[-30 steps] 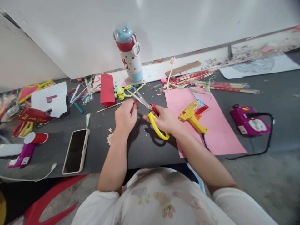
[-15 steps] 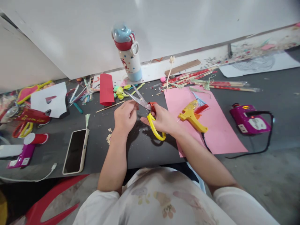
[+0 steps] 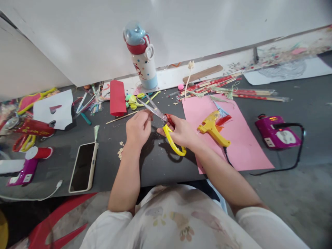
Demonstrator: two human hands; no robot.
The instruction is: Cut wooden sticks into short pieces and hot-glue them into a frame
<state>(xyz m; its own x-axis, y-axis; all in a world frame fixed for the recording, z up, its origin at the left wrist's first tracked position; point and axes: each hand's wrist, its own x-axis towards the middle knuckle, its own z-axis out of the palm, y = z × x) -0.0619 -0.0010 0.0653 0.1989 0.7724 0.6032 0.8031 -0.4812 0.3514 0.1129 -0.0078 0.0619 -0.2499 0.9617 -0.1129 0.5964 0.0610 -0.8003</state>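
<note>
At lower left of the frame a dark-screened phone in a cream case (image 3: 83,166) lies flat on the black tabletop (image 3: 160,167). Just left of centre my left hand (image 3: 138,127) curls, its fingertips pressed together at the blades; what they pinch is too small to tell. The yellow-handled metal scissors (image 3: 166,125) sit at centre, blades parted and pointing to the upper left. My right hand (image 3: 183,133) grips their loops. Further right a yellow plastic glue gun (image 3: 212,128) rests on a pink paper sheet (image 3: 243,147).

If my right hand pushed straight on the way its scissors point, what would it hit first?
Likely the yellow-green scraps just past the tips of the scissors in the right hand, then the red paper; depth is unclear.
</note>
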